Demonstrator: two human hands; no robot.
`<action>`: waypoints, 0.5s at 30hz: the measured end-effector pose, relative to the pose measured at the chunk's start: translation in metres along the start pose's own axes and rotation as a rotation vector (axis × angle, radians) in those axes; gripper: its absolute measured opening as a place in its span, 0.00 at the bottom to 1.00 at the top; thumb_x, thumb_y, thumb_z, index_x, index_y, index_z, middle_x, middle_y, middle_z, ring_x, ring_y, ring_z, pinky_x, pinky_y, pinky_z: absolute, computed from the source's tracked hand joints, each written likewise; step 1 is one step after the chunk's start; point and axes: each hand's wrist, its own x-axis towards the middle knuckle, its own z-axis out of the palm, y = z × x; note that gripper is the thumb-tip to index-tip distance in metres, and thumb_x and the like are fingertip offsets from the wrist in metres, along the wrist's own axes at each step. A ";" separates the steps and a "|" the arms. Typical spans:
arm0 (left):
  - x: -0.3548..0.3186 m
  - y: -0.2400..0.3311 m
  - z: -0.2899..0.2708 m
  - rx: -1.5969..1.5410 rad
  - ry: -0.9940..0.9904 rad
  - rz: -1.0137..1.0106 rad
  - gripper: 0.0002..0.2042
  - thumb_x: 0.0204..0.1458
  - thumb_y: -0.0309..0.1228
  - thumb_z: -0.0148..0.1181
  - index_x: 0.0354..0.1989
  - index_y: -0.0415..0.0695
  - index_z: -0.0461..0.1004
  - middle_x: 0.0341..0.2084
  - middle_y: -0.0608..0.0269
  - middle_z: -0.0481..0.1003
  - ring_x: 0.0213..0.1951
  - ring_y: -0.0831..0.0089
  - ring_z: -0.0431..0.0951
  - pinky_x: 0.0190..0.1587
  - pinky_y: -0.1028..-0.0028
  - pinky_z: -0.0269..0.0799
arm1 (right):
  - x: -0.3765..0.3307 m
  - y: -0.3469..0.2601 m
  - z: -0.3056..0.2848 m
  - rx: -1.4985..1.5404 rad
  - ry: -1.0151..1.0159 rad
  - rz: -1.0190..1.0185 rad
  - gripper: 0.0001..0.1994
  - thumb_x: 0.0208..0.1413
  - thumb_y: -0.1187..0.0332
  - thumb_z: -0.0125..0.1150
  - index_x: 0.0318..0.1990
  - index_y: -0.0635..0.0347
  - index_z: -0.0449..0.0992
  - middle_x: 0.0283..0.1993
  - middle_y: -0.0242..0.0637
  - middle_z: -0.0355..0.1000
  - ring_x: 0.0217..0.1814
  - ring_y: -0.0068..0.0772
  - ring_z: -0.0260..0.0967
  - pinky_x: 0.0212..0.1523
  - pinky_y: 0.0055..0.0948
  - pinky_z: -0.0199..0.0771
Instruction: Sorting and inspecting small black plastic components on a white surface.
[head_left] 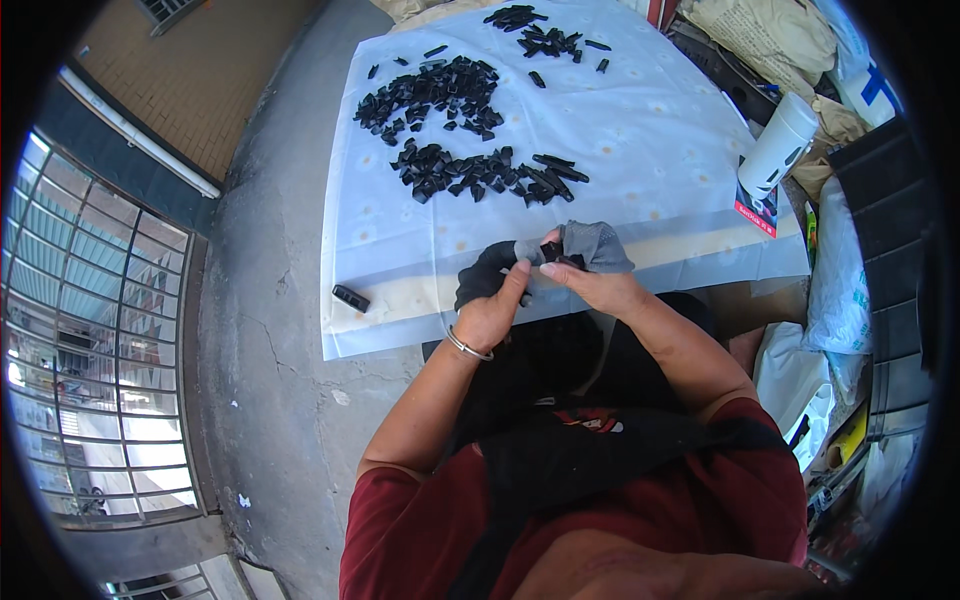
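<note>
My two hands meet over the near edge of the table, both in partly worn-out, dark and grey gloves that leave the thumbs bare. My right hand (600, 270) is closed around small black plastic pieces (553, 253), which show between its thumb and fingers. My left hand (488, 285) is closed too, thumb against the fingers, its tips close to those pieces. What lies in the left fingers is mostly hidden. Just beyond the hands lies a pile of small black pieces (430, 172), with several longer black strips (548, 183) at its right end.
A larger heap of black pieces (430, 95) and another group (548, 40) lie farther back on the white tablecloth (640, 130). One black part (350, 298) sits alone near the left front corner. A white bottle-shaped device (778, 148) stands at the right edge, beside bags.
</note>
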 end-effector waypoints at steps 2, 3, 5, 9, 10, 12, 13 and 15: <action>0.004 -0.009 0.005 -0.632 -0.034 -0.236 0.14 0.53 0.36 0.52 0.43 0.39 0.69 0.36 0.63 0.72 0.35 0.75 0.72 0.37 0.76 0.69 | 0.001 0.005 0.006 0.071 0.026 -0.024 0.13 0.45 0.72 0.62 0.39 0.63 0.71 0.33 0.34 0.71 0.33 0.26 0.67 0.37 0.26 0.66; 0.005 -0.008 0.011 -0.741 -0.073 -0.229 0.16 0.54 0.37 0.50 0.45 0.39 0.68 0.39 0.62 0.71 0.39 0.75 0.71 0.41 0.77 0.67 | 0.001 0.007 0.012 -0.028 0.082 -0.144 0.12 0.45 0.71 0.61 0.39 0.63 0.71 0.31 0.34 0.71 0.32 0.26 0.66 0.36 0.26 0.67; 0.003 -0.005 0.013 -0.795 -0.047 -0.250 0.16 0.54 0.37 0.50 0.45 0.39 0.68 0.39 0.62 0.71 0.40 0.75 0.71 0.41 0.77 0.67 | -0.002 0.007 0.016 -0.128 0.141 -0.190 0.11 0.45 0.70 0.61 0.37 0.61 0.72 0.31 0.35 0.71 0.31 0.30 0.68 0.35 0.26 0.67; 0.000 -0.006 0.009 -0.711 -0.034 -0.256 0.16 0.54 0.37 0.50 0.44 0.38 0.69 0.37 0.62 0.72 0.37 0.75 0.71 0.39 0.78 0.67 | -0.005 0.002 0.006 -0.325 0.042 -0.197 0.11 0.43 0.67 0.61 0.36 0.59 0.74 0.32 0.37 0.72 0.33 0.37 0.69 0.36 0.29 0.68; 0.000 -0.009 0.008 -0.606 -0.030 -0.198 0.16 0.54 0.38 0.50 0.43 0.38 0.69 0.35 0.62 0.73 0.35 0.76 0.71 0.38 0.78 0.66 | -0.006 -0.005 0.005 -0.441 0.036 -0.235 0.11 0.43 0.66 0.61 0.35 0.59 0.74 0.32 0.37 0.72 0.34 0.39 0.69 0.36 0.31 0.68; 0.003 -0.014 0.012 -0.406 0.058 -0.103 0.16 0.55 0.40 0.47 0.38 0.38 0.71 0.28 0.60 0.73 0.30 0.75 0.70 0.34 0.77 0.66 | -0.006 -0.008 0.006 -0.557 0.032 -0.274 0.11 0.42 0.64 0.61 0.34 0.59 0.75 0.33 0.38 0.72 0.34 0.41 0.69 0.36 0.33 0.68; 0.004 -0.014 0.014 -0.206 0.141 -0.006 0.18 0.56 0.42 0.44 0.33 0.38 0.73 0.21 0.59 0.73 0.24 0.74 0.70 0.29 0.75 0.65 | -0.005 -0.005 0.006 -0.544 0.020 -0.279 0.12 0.43 0.64 0.61 0.34 0.59 0.74 0.33 0.38 0.72 0.35 0.41 0.69 0.37 0.33 0.68; 0.001 -0.007 0.013 -0.139 0.152 -0.016 0.19 0.56 0.42 0.42 0.31 0.38 0.72 0.18 0.58 0.71 0.22 0.71 0.69 0.27 0.74 0.64 | -0.004 -0.004 0.005 -0.530 0.006 -0.285 0.12 0.43 0.63 0.60 0.35 0.59 0.74 0.33 0.39 0.72 0.35 0.42 0.69 0.37 0.34 0.68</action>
